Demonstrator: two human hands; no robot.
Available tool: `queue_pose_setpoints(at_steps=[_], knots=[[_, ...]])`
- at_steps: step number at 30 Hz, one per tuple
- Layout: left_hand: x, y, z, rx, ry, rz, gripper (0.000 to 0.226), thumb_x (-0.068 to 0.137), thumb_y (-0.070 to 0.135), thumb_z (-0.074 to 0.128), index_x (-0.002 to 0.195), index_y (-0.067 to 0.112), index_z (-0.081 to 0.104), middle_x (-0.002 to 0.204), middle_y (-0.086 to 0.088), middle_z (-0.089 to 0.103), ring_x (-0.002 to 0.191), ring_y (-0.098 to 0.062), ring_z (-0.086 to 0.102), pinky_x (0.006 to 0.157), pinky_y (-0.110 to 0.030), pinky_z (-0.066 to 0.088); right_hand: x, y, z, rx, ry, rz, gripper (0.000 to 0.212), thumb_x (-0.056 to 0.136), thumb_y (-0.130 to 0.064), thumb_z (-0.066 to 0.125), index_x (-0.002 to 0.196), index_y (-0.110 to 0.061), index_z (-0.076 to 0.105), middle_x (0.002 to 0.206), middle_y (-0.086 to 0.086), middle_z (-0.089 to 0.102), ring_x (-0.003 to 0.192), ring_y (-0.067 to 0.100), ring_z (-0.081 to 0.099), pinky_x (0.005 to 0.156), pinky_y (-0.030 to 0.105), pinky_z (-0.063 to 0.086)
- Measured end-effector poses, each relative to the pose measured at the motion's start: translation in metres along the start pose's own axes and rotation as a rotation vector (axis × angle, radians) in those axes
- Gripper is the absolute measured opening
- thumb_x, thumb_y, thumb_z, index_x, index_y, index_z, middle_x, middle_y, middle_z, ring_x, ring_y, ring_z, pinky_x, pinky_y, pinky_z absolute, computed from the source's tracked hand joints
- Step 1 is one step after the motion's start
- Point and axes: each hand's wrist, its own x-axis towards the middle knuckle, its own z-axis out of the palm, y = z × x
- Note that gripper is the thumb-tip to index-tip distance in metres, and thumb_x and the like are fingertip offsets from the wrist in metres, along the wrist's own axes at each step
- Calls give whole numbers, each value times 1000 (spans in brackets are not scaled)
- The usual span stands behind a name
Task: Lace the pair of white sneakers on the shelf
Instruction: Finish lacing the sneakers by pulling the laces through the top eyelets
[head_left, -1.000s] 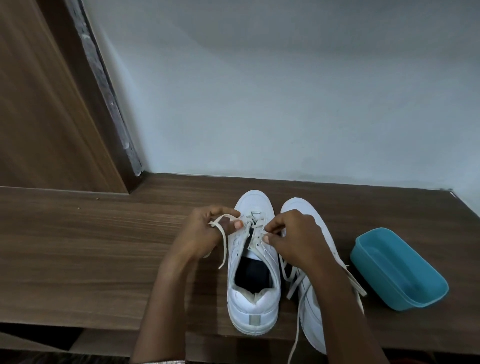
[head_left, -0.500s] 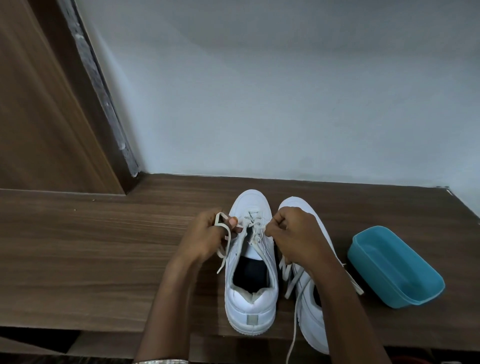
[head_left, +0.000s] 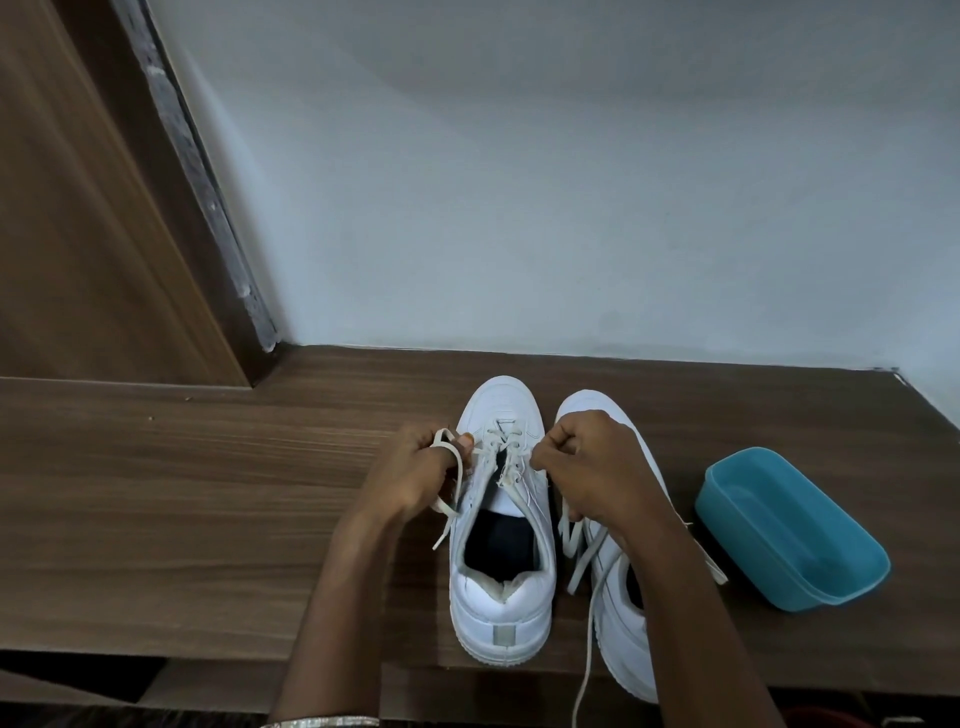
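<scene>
I have the left sneaker (head_left: 498, 597) standing on the shelf (head_left: 208, 493), toe far and heel near, so both eyelet rows run along that near-far line. My left hand (head_left: 415, 475) sits just left of the shoe. Its grip pinches the lace (head_left: 457, 467), which loops over the fingers while the free end hangs down toward me. My right hand (head_left: 587, 467) sits just right of the shoe, its grip pinched shut on the lace's other run at the right eyelet row. The unlaced eyelets lie nearer than both hands, so I judge the free end must travel right and nearward. The right sneaker (head_left: 623, 639) waits beside it, laces loose.
</scene>
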Motion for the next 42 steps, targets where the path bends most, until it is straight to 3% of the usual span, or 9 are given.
queue_pose_setpoints(at_steps=[9, 14, 17, 21, 24, 26, 31, 33, 42], knots=[[-3, 1, -22, 20, 50, -150, 67, 97, 46, 57, 39, 14, 50, 41, -5, 32, 35, -15, 28, 44, -19, 24, 1, 1, -2, -7, -20, -45, 9, 92, -15, 62, 83, -14, 65, 70, 0, 74, 41, 1, 57, 53, 23, 43], [-5, -15, -54, 319, 40, -117, 39, 77, 57, 76, 73, 19, 72, 63, 3, 65, 60, -15, 57, 61, -29, 46, -1, -3, -13, 107, -4, -86, 5, 92, -17, 67, 87, -17, 68, 66, -1, 73, 44, -5, 52, 56, 20, 37], [-10, -15, -65, 479, 32, -128, 25, 74, 25, 83, 89, 32, 64, 96, 2, 69, 88, -19, 65, 80, -38, 56, -2, -4, -19, 241, -38, -74, 2, 91, -19, 70, 90, -18, 72, 72, 2, 75, 49, -4, 53, 60, 22, 42], [-16, 3, -58, 404, 49, 116, 35, 86, 10, 70, 93, 43, 62, 107, 8, 63, 84, -8, 61, 70, -29, 51, -5, -6, -26, 486, -102, -75, 12, 90, -13, 72, 101, -17, 74, 91, 9, 77, 61, 5, 59, 63, 23, 43], [-19, 22, -38, 328, 64, 255, 6, 86, 34, 75, 88, 37, 70, 92, 8, 68, 71, -1, 59, 68, -24, 47, -6, -9, -32, 677, -116, -88, 19, 89, -10, 71, 107, -15, 74, 102, 9, 77, 73, 9, 62, 64, 22, 42], [-20, 32, -21, 302, 18, 317, 19, 79, 48, 77, 88, 32, 72, 81, 7, 69, 66, 0, 58, 63, -22, 48, -7, -12, -37, 801, -116, -87, 22, 91, -5, 66, 111, -11, 72, 107, 10, 76, 75, 9, 63, 63, 21, 41], [-21, 48, 14, 348, 28, 624, 32, 87, 38, 75, 118, 31, 70, 98, 16, 66, 88, 7, 58, 72, -5, 40, -14, -12, -47, 852, -123, -85, 20, 93, -4, 62, 105, -13, 75, 101, 10, 77, 73, 10, 61, 70, 26, 44], [-23, 53, 28, 354, 25, 698, 20, 89, 38, 71, 101, 23, 75, 88, 12, 68, 84, 1, 60, 69, -6, 39, -16, -13, -47, 824, -185, -108, 18, 92, -8, 63, 102, -16, 77, 98, 9, 76, 74, 12, 61, 77, 34, 42], [-3, 25, 14, 137, 280, 342, 12, 88, 34, 74, 77, 31, 79, 61, 17, 69, 51, -1, 58, 58, -26, 45, -16, 9, -79, 1039, -104, -54, 21, 81, -11, 64, 97, -10, 78, 72, 4, 63, 47, 5, 38, 47, 18, 36]])
